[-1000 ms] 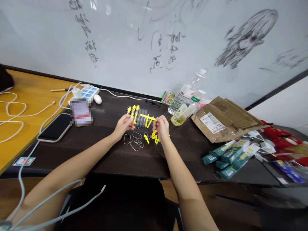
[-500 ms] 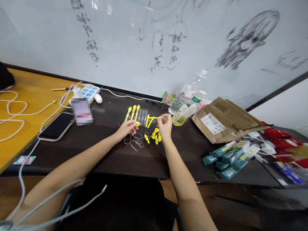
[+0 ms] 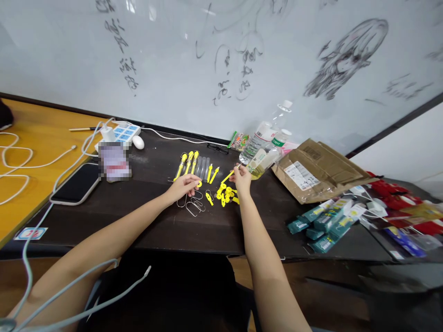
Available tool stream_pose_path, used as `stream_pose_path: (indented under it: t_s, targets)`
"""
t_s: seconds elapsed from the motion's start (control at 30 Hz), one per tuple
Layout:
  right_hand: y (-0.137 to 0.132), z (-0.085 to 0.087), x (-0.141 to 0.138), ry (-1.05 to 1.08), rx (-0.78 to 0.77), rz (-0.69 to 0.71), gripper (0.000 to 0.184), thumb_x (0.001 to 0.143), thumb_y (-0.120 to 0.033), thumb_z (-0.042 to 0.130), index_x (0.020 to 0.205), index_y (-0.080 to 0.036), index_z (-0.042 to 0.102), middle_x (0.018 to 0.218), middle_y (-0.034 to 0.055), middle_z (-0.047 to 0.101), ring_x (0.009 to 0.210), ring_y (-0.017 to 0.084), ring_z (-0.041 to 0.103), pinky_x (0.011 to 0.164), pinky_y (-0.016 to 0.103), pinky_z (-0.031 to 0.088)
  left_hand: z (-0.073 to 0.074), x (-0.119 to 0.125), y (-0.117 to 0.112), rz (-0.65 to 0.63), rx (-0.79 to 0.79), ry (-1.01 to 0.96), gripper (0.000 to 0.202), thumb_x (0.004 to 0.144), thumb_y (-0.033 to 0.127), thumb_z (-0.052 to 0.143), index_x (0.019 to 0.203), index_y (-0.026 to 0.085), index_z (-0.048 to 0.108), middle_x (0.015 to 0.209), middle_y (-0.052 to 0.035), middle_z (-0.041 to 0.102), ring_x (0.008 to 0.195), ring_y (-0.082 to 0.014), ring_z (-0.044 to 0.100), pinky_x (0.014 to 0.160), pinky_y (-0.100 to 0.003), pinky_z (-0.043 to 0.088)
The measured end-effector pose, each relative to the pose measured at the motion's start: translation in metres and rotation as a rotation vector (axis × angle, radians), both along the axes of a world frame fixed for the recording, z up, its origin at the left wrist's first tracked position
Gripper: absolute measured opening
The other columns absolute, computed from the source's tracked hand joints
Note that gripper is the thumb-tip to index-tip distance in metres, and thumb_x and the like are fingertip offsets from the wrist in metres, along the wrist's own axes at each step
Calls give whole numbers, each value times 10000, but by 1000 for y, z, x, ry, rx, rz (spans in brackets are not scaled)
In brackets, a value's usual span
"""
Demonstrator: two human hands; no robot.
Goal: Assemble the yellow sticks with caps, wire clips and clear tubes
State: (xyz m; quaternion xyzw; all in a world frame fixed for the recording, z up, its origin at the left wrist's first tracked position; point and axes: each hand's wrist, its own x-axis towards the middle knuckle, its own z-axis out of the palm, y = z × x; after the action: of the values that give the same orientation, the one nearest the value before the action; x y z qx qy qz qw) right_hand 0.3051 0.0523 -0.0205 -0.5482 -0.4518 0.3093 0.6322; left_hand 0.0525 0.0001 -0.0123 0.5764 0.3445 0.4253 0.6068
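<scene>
My left hand (image 3: 184, 188) is closed, fingertips pinching a small yellow ring (image 3: 199, 184) just above the dark table. Between the thumb and fingers of my right hand (image 3: 242, 180) is a thin yellow stick (image 3: 227, 177), slanting down to the left; its upper end is partly covered by the fingers. Below that stick lies a pile of yellow plastic pieces (image 3: 225, 192). Two more yellow sticks (image 3: 214, 174) rest beside several clear tubes (image 3: 204, 168). Further left are filled tubes with yellow ends (image 3: 188, 162). Bent metal wire hooks (image 3: 195, 204) lie near my left hand.
Two plastic bottles (image 3: 261, 159), one tilted, and a brown parcel (image 3: 306, 168) stand right of my right hand. Green boxes (image 3: 328, 223) lie at the right. To the left are a phone (image 3: 76, 183), a power strip (image 3: 126, 133) and loose cables (image 3: 32, 258).
The yellow stick in my right hand has turned from nearly level to slanting down-left, over the pile. My left hand has come slightly nearer with the ring. The view has shifted a little.
</scene>
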Motion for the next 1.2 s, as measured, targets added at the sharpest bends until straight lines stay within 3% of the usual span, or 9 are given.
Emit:
stream_pose_path:
  t_s: [0.2,0.47,0.57,0.63,0.73,0.83,0.93,1.07,1.2]
  targets:
    - [7,-12,-1,-33,-181,79,587,712,-212,608,1271,-125,451,697,-48,584,540,91,608,497,195,523,-5,1,0,-42,79,53,231,799,300,650,956,137,600,665,-3,613,486,-70,551,440,-179,438]
    - [2,-5,-10,-137,-290,95,508,745,-160,551,1248,-128,488,911,44,670,701,113,626,666,257,521,-5,3,-3,-38,125,110,249,803,296,628,996,141,607,723,-7,601,516,-70,553,427,-171,430]
    - [-1,0,-10,-198,-220,105,404,742,-171,537,1142,-126,561,918,53,669,750,124,611,763,306,507,-3,2,-5,-37,133,127,257,805,289,621,1016,143,610,748,-16,610,527,-71,555,430,-169,426]
    - [-8,6,-14,-268,-60,122,292,741,-194,553,1019,-135,618,944,62,661,795,131,598,810,312,485,-2,2,-6,-41,136,141,262,806,283,615,1027,144,606,762,-23,623,530,-70,557,434,-167,423]
    - [-25,18,-30,-383,146,341,218,777,-268,574,952,-169,658,915,40,652,771,127,574,766,282,469,-3,3,-6,-32,138,127,236,795,265,614,992,138,583,761,-29,644,524,-70,558,437,-164,418]
    - [-45,27,-50,-552,126,691,227,792,-262,586,994,-199,670,834,15,650,735,130,572,699,261,448,-6,3,-4,-20,141,90,184,776,251,620,909,140,556,739,-23,646,522,-70,559,436,-158,413]
    - [-56,32,-61,-767,204,618,187,816,-198,535,928,-211,684,830,19,645,758,145,557,740,286,429,-7,1,-1,5,155,96,165,765,245,622,878,143,559,735,-18,638,527,-72,560,441,-159,409]
    - [-58,33,-60,-1039,215,536,220,825,-168,533,968,-231,687,946,46,656,920,201,529,835,344,382,-6,-4,1,135,240,159,128,790,221,566,898,154,573,731,-11,622,577,-94,575,531,-205,457]
    - [-58,23,-64,-1320,159,464,257,860,-211,543,1092,-234,652,1011,85,626,996,248,481,816,364,341,-6,-7,-1,191,471,434,128,820,214,524,907,187,614,782,-13,644,711,-135,596,700,-264,471]
